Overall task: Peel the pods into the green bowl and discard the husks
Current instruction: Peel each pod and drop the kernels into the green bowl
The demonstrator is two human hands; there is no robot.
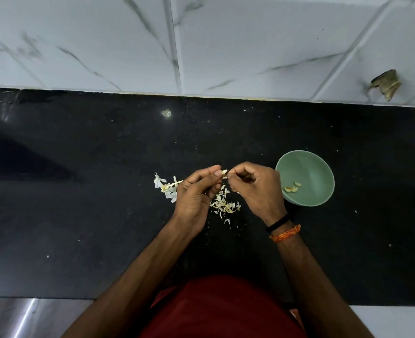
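Both the left hand (196,191) and right hand (253,186) pinch one small pod (224,172) mid-bench beside the green bowl (306,178); a slipping pinch could drop it among the husks (224,206).

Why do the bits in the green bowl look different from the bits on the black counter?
The peeled pieces in the green bowl are few, plump and yellowish; the husks on the counter are many, thin, flaky and whiter. The pieces sit together; the husks lie scattered below the hands. Both are pale.
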